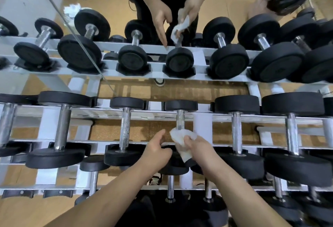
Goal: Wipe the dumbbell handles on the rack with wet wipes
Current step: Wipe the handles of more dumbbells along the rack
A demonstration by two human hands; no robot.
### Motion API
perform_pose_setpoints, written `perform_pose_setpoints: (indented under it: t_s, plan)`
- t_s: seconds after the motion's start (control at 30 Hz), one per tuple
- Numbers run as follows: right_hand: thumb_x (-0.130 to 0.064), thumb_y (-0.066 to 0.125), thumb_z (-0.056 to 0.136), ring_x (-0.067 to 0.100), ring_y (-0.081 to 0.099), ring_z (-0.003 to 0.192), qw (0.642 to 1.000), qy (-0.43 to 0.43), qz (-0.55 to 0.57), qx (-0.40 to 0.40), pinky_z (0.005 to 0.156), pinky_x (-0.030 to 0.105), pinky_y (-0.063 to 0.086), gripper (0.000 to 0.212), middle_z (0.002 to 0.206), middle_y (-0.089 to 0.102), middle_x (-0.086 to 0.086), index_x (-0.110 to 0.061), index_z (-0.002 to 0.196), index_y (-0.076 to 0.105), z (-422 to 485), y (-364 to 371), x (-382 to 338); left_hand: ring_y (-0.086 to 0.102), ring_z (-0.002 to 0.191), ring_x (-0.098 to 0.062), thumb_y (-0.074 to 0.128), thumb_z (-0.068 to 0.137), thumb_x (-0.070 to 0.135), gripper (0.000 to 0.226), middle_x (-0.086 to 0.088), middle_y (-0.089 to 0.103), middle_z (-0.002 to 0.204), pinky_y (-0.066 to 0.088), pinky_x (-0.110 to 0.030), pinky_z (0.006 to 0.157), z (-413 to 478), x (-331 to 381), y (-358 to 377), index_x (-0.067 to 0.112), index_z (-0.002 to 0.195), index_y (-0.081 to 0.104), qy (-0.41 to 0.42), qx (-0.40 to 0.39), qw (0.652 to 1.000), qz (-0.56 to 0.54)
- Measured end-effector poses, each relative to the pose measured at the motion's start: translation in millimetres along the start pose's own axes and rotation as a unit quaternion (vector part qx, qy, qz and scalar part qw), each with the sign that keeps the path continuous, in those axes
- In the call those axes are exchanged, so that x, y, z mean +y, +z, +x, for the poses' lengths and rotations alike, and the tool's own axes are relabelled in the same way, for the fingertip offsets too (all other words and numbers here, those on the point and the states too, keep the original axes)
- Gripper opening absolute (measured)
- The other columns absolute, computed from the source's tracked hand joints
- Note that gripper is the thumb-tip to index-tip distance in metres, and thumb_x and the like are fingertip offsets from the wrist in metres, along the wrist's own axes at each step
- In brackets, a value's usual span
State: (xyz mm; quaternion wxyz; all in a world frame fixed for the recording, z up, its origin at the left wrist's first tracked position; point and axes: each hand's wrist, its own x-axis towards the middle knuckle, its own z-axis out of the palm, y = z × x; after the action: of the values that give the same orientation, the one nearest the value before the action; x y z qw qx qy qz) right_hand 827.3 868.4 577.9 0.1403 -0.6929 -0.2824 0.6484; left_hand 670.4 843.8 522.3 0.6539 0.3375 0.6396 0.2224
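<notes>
Two bare forearms reach up from the bottom of the view toward the rack (201, 118). The right hand (196, 145) is closed around a crumpled white wet wipe (181, 143), pinching it against the near end of a steel dumbbell handle (180, 118); the wipe wraps the lower part of the bar, just above the near black weight. The left hand (157, 152) sits just beside it, loosely curled with the thumb up and gripping nothing, resting by the rail beside the same dumbbell. A mirror (162, 28) beyond the hands repeats the scene.

The step in hand looks like wiping this bar. To do it well, the wipe should close fully round the steel and slide from the near weight to the far one, with a twist so the underside gets cleaned too. The left hand could steady the near weight so the dumbbell does not roll. The speckled handle (125, 127) left of the left hand looks due next
</notes>
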Motion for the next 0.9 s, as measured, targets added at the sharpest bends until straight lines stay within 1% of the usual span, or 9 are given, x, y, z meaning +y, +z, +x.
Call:
perform_pose_setpoints:
  t_s: [0.1,0.2,0.27,0.37,0.47,0.53,0.63,0.73,0.9]
  plan:
    - [-0.024,0.044,0.11,0.033,0.073,0.107,0.974,0.028,0.214,-0.064,0.086,0.044,0.057,0.031,0.114,0.077,0.017,-0.006,0.128,0.062,-16,-15,-15,0.067,0.102,-0.031,0.054,0.063,0.002,0.072,-0.017,0.07,0.114,0.052,-0.037,0.08,-1,12,-5,0.014,0.133,0.063,-0.001,-0.034,0.989,-0.146]
    - [-0.021,0.044,0.109,0.04,0.067,0.121,0.953,0.034,0.284,-0.102,0.108,0.056,0.05,0.036,0.124,0.073,0.022,-0.001,0.134,0.06,-19,-20,-9,0.057,0.113,-0.04,0.059,0.073,0.005,0.066,-0.031,0.058,0.124,0.041,-0.048,0.094,-9,28,-12,-0.005,0.138,0.054,-0.021,-0.176,0.94,-0.292]
    - [-0.022,0.044,0.108,0.041,0.066,0.123,0.947,0.037,0.298,-0.113,0.111,0.058,0.046,0.038,0.13,0.069,0.024,0.0,0.136,0.059,-16,-20,-2,0.059,0.116,-0.039,0.069,0.086,0.017,0.056,-0.028,0.061,0.128,0.044,-0.047,0.097,-9,31,-11,-0.004,0.137,0.058,-0.041,-0.191,0.935,-0.296]
    - [-0.025,0.044,0.108,0.034,0.071,0.112,0.972,0.008,0.216,-0.087,0.094,0.047,0.055,0.037,0.124,0.073,0.019,-0.005,0.13,0.067,-6,-17,3,0.07,0.107,-0.037,0.095,0.071,0.022,0.058,-0.023,0.07,0.12,0.055,-0.045,0.09,-9,31,-10,-0.001,0.115,0.067,-0.087,-0.095,0.964,-0.234]
    - [-0.021,0.053,0.106,0.029,0.074,0.103,0.989,-0.029,0.147,0.007,0.08,0.041,0.06,0.025,0.115,0.077,0.013,-0.013,0.116,0.074,10,-15,6,0.069,0.113,-0.042,0.084,0.083,0.012,0.049,-0.024,0.072,0.122,0.055,-0.053,0.099,-9,34,-17,-0.003,0.126,0.066,-0.104,-0.049,0.958,-0.264]
    - [-0.025,0.062,0.102,0.024,0.07,0.106,0.992,-0.043,0.087,0.082,0.087,0.04,0.059,0.02,0.115,0.074,0.004,-0.017,0.117,0.072,24,-14,11,0.07,0.109,-0.041,0.085,0.081,0.013,0.046,-0.025,0.072,0.118,0.054,-0.055,0.097,-7,41,-26,-0.001,0.121,0.066,-0.089,0.033,0.962,-0.257]
    - [-0.03,0.06,0.1,0.008,0.063,0.113,0.989,-0.078,-0.094,0.081,0.098,0.028,0.048,0.034,0.124,0.067,-0.017,-0.031,0.134,0.061,32,-10,22,0.068,0.08,-0.026,0.089,0.076,0.021,0.03,-0.022,0.073,0.092,0.054,-0.039,0.077,-2,50,-23,0.009,0.091,0.065,-0.01,0.121,0.978,-0.169]
    - [-0.016,0.053,0.096,0.001,0.065,0.117,0.99,-0.074,-0.113,-0.025,0.092,0.019,0.048,0.061,0.133,0.065,-0.021,-0.046,0.149,0.045,41,-12,41,0.056,0.063,-0.011,0.081,0.086,0.014,0.023,0.0,0.063,0.075,0.048,-0.023,0.064,10,51,2,0.019,0.081,0.059,0.12,0.134,0.984,0.014]
    - [0.002,0.042,0.095,0.012,0.064,0.086,0.977,-0.085,-0.189,-0.051,0.063,0.01,0.045,0.06,0.102,0.074,-0.008,-0.048,0.125,0.06,43,-29,34,0.054,0.106,-0.012,0.061,0.087,0.008,0.019,0.008,0.055,0.111,0.051,-0.032,0.092,41,16,26,0.021,0.099,0.069,0.295,0.005,0.899,0.323]
